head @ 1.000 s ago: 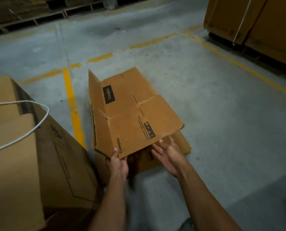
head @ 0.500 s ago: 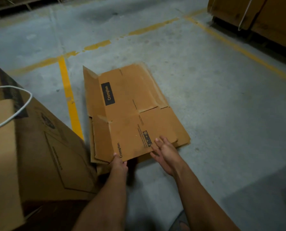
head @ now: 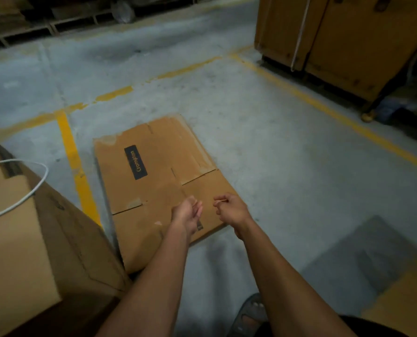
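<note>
In the head view, a flattened cardboard carton is seen lying flat on the grey concrete floor, just beside a yellow painted line, with a dark printed label on its upper face. The left hand and the right hand are held close together over the carton's near end. Both sets of fingers are loosely curled and nothing is seen to be gripped in either. Whether they brush the board cannot be told. A large upright box with a white strap looped across it is shown at the left, and tall cartons at the far right. The flattened carton is judged to be light and fairly stiff, yet likely to hinge at its creases and flap slits. It is best taken by two opposite long edges, away from the loose flaps, so that sagging and folding are avoided when it is lifted.
</note>
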`<control>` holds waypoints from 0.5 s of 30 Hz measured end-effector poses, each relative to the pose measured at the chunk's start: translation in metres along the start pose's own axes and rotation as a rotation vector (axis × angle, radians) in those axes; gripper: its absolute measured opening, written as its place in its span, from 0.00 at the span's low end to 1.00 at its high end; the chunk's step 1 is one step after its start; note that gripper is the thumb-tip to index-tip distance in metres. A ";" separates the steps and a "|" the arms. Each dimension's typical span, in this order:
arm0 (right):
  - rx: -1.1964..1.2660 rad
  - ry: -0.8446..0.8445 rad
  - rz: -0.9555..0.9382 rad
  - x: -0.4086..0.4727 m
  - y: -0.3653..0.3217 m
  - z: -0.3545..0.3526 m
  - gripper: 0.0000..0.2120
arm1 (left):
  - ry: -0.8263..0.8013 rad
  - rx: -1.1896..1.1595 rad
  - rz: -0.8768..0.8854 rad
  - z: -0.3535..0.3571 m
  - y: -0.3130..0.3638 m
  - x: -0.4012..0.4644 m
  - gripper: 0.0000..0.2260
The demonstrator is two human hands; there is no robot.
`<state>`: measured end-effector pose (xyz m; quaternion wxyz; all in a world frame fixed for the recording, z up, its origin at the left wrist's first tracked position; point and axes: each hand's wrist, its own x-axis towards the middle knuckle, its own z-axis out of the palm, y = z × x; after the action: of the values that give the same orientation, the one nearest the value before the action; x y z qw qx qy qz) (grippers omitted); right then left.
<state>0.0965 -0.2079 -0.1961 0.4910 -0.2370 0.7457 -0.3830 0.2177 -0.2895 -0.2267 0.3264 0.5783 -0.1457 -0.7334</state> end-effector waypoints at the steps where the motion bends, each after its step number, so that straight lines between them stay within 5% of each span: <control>1: -0.011 0.032 -0.012 -0.001 -0.005 -0.014 0.07 | -0.067 0.037 0.012 0.019 0.005 -0.017 0.10; 8: 0.020 0.317 -0.169 -0.106 -0.076 -0.129 0.07 | -0.427 0.265 0.161 0.155 -0.002 -0.158 0.07; 15: 0.003 0.602 -0.222 -0.243 -0.026 -0.274 0.10 | -0.799 0.640 0.222 0.242 -0.101 -0.308 0.10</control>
<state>-0.0559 0.0467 0.0200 0.2036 -0.1923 0.8267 -0.4881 -0.0056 -0.0550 0.0156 0.1280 0.3052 -0.5363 -0.7765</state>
